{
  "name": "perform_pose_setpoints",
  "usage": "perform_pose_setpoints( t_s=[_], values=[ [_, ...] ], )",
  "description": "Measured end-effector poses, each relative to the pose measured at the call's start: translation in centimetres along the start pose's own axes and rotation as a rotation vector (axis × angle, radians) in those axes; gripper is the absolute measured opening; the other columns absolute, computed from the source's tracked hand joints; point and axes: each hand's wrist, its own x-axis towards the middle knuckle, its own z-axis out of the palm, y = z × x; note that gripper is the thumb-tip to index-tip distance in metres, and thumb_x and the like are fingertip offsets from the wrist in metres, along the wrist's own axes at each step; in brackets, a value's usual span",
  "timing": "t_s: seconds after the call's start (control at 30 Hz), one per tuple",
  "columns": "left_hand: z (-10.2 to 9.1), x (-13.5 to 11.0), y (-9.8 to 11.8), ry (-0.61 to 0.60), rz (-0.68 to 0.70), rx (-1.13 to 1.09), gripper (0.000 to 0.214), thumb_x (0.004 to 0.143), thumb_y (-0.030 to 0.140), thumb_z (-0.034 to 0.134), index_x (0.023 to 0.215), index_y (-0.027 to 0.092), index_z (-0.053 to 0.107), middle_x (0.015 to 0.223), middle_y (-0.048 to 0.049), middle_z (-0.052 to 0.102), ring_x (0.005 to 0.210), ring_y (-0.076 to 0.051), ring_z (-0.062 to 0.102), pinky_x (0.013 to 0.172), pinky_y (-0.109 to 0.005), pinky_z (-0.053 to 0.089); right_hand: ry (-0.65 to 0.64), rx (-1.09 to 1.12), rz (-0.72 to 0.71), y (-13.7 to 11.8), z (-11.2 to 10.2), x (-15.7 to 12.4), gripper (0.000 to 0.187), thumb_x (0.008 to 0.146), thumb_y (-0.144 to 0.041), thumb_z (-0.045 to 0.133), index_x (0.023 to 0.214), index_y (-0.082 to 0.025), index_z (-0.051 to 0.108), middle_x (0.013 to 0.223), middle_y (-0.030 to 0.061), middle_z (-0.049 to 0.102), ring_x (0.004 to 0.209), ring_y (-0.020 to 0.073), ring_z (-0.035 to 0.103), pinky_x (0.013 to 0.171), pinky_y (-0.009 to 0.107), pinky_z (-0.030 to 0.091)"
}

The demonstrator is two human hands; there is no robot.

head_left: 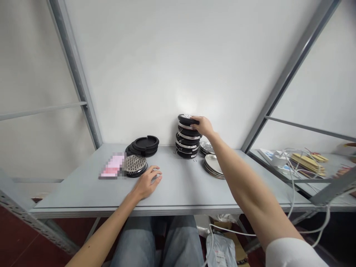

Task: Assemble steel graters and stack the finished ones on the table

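Observation:
My right hand [203, 126] reaches to the top of a tall stack [188, 140] of black round pieces with silver metal bands and wire clasps. Its fingers grip the right edge of the uppermost black round piece [184, 118], which shows a patterned metal face. On the grey table my left hand [148, 182] rests open, fingers apart and holding nothing. Close to it lies a low pile of perforated metal discs [135, 163]. Black shallow round dishes [144, 144] are piled behind that. Plain silver plates [213, 163] are stacked to the right, partly behind my right forearm.
More perforated discs [207, 148] lie behind the silver plates. A blurred pink item [113, 165] is at the left. Small wire clips [195, 161] lie near the stack. Metal shelf posts [76, 70] flank the table [172, 193]; white cables [292, 185] hang at the right.

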Motion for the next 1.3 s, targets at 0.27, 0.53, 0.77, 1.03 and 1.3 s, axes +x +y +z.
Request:
perform_pose_setpoints(
  t_s=[0.27, 0.53, 0.77, 1.03, 1.3],
  values=[
    [0.0, 0.0, -0.1, 0.017, 0.007, -0.015, 0.025, 0.094, 0.034, 0.046, 0.1, 0.021, 0.066, 0.118, -0.0085, 0.057, 0.099, -0.02, 0.061, 0.092, -0.035, 0.048, -0.093, 0.061, -0.003, 0.4, -0.4, -0.3, 0.04, 0.079, -0.028, 0.066, 0.118, -0.018, 0.065, 0.123, 0.0085, 0.064, 0.114, 0.0245, 0.058, 0.101, 0.04, 0.044],
    [0.0, 0.2, 0.3, -0.031, 0.033, -0.016, 0.026, 0.096, 0.032, 0.043, 0.093, 0.019, 0.065, 0.104, -0.006, 0.061, 0.094, -0.018, 0.06, 0.09, -0.033, 0.046, -0.024, -0.068, -0.052, 0.4, -0.4, -1.0, 0.045, 0.079, -0.026, 0.067, 0.123, -0.016, 0.062, 0.132, 0.012, 0.057, 0.124, 0.0278, 0.05, 0.108, 0.045, 0.037],
    [0.2, 0.2, 0.2, -0.014, 0.019, -0.018, 0.021, 0.095, 0.03, 0.045, 0.097, 0.019, 0.062, 0.098, -0.0049, 0.063, 0.088, -0.017, 0.061, 0.084, -0.032, 0.047, -0.03, -0.022, -0.029, 0.2, -0.3, -1.3, 0.036, 0.08, -0.026, 0.064, 0.116, -0.02, 0.065, 0.119, 0.0084, 0.065, 0.112, 0.0255, 0.058, 0.1, 0.044, 0.044],
    [0.5, 0.2, -0.2, -0.002, 0.002, 0.007, 0.017, 0.093, 0.027, 0.048, 0.099, 0.02, 0.062, 0.097, -0.0045, 0.064, 0.085, -0.017, 0.062, 0.082, -0.031, 0.048, 0.118, -0.016, -0.079, -0.7, -1.5, -3.1, 0.053, 0.08, -0.026, 0.061, 0.131, -0.012, 0.053, 0.13, 0.0157, 0.057, 0.123, 0.0302, 0.05, 0.105, 0.048, 0.04],
    [0.9, 0.3, -0.5, 0.035, -0.001, 0.072, 0.015, 0.092, 0.022, 0.047, 0.09, 0.018, 0.062, 0.089, -0.0045, 0.064, 0.082, -0.017, 0.061, 0.079, -0.031, 0.048, -0.015, 0.239, -0.181, -5.9, 0.4, -15.6, 0.025, 0.091, -0.025, 0.047, 0.109, -0.022, 0.065, 0.103, 0.0077, 0.07, 0.096, 0.0222, 0.065, 0.089, 0.038, 0.051]
  ],
)
